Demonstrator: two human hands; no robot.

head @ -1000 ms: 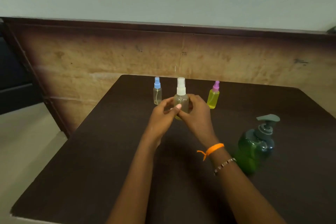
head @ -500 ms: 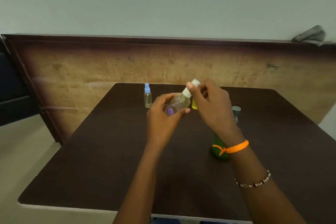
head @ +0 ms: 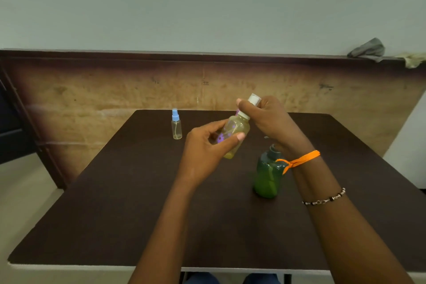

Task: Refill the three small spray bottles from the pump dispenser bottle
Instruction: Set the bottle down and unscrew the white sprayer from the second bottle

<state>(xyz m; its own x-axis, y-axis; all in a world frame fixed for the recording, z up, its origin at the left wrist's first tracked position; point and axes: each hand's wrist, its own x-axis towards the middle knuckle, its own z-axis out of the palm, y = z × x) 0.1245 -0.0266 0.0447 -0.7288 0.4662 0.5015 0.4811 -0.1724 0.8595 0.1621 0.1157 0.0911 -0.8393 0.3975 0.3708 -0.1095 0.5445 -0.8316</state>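
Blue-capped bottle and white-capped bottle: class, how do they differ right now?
The blue-capped bottle stands upright on the table, untouched; the white-capped bottle is tilted in the air, its body in the left hand and its cap in the right hand. The white-capped one looks fatter. Both are clear spray bottles.

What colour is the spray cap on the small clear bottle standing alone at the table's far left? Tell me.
Light blue, on the small clear spray bottle; the head view shows it.
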